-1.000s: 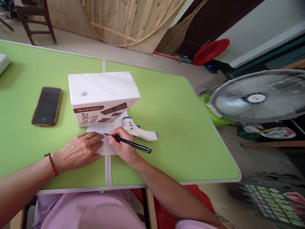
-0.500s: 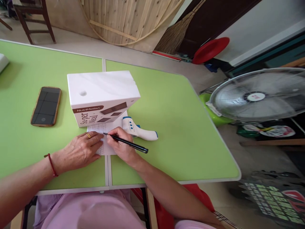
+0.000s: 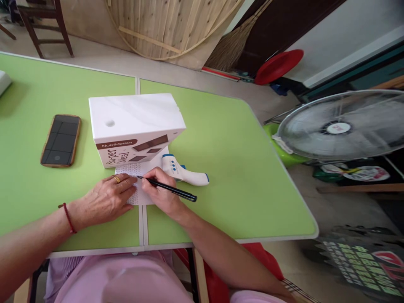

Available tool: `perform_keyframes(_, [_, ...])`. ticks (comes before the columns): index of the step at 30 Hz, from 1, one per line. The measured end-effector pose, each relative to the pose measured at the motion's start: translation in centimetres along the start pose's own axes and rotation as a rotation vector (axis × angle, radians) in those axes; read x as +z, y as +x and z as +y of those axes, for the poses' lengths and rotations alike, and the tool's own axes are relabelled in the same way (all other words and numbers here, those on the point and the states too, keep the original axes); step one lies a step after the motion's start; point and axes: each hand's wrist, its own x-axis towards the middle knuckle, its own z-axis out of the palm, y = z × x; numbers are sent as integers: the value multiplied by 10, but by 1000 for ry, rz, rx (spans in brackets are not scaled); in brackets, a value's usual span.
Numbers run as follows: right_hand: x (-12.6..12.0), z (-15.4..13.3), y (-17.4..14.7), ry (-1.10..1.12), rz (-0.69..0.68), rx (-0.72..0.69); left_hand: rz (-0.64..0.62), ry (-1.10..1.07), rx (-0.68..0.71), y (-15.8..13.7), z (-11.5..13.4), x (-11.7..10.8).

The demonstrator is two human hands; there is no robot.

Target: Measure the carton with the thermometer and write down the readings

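A black pen [image 3: 173,190] is gripped in my right hand [image 3: 161,194], its tip against a sheet of paper [image 3: 144,198] covered on the left with small rows of writing. My left hand [image 3: 105,198], with a gold ring and a red bracelet, lies flat with its fingers on the paper's left part. Just beyond the hands a white box [image 3: 139,118] marked "NutriMotion Super Meal" stands over the paper's far part. Right of the box, a white and blue infrared thermometer [image 3: 186,172] lies close to my right hand, partly behind it.
A smartphone [image 3: 60,140] in a brown case lies left of the box on the green folding table [image 3: 240,168]. A white object [image 3: 3,82] is cut off at the left edge. Beyond the table's right side stands a fan [image 3: 337,126].
The pen's back end has shifted very slightly to the right and up with my right hand. My left hand, the box and the thermometer stay in place.
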Motion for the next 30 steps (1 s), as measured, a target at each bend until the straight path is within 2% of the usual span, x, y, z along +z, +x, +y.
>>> perform_keyframes(4, [0,1,0,8,-12,3,-3,1,4,0,0,-1])
perform_keyframes(11, [2,2,1,12,59,8,-11,6,4,1,-1,-2])
perform_keyframes(19, [0,0,2,21,9,8,-1,12,7,1,-1,-1])
perform_keyframes(30, [-1,0,2,15,14,19,-19,23,-4,1,-1,-3])
